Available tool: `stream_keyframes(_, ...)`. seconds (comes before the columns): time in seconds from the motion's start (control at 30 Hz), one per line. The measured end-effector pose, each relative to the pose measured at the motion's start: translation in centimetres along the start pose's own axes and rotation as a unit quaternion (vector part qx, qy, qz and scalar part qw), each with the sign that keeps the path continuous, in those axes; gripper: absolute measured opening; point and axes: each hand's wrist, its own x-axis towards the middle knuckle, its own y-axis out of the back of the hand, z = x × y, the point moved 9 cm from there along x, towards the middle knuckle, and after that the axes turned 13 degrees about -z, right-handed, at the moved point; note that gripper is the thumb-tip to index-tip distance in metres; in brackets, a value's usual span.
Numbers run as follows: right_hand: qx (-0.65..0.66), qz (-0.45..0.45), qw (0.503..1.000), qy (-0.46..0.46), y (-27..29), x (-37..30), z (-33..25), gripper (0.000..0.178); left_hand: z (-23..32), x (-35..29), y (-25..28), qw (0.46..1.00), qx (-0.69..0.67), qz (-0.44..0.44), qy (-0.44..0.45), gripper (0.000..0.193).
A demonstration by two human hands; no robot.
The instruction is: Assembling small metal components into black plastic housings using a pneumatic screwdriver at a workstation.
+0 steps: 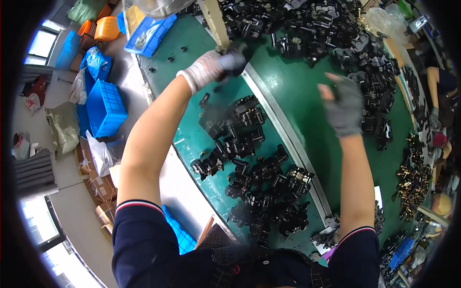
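Observation:
My left hand, in a white knit glove with grey-blue coated fingers, reaches to the far middle of the green bench. Its fingers are curled at the foot of a cream post, around something dark that blur hides. My right hand, in a grey glove with bare fingertips, is over the bench right of the metal rail. It holds nothing; its thumb and fingers are apart. Below my left hand lies a heap of black metal clamp-like parts. More black parts lie just beyond my right hand.
A blue tray stands at the far left bench edge, near a few small black pieces. Blue crates stand off to the left. Brass-coloured fittings are piled at right. Another person's arm shows at the far right.

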Motion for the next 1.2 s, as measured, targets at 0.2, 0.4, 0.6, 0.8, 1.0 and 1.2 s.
stream_keyframes(0.2, -0.029, 0.129, 0.953, -0.273, 9.6, -13.5, 18.1, 0.077, 4.5, 6.0, -0.4, 0.865, -0.499, 0.007, -0.039, 0.05)
stream_keyframes(0.4, 0.01, 0.052, 0.96, -0.275, 3.0, -14.2, 18.8, 0.119, 7.9, 11.0, 4.4, 0.781, -0.584, 0.157, -0.153, 0.051)
stream_keyframes(0.6, -0.18, 0.104, 0.899, -0.385, 1.2, -10.2, 13.3, 0.119, 14.5, 5.7, -0.6, 0.955, -0.151, 0.165, -0.196, 0.05)
stream_keyframes(0.8, -0.163, 0.049, 0.839, -0.516, -0.6, -7.4, 18.8, 0.112, 7.0, -5.2, -4.3, 0.975, 0.198, 0.003, -0.1, 0.065)
stream_keyframes(1.0, -0.241, -0.004, 0.894, -0.377, 4.6, -9.9, 14.7, 0.091, 4.7, -7.4, -8.7, 0.938, 0.336, 0.032, -0.074, 0.065)
stream_keyframes(1.2, -0.047, 0.119, 0.977, -0.168, 9.5, -18.6, -3.4, 0.058, 4.0, -6.3, -9.3, 0.928, 0.356, 0.024, 0.105, 0.063)
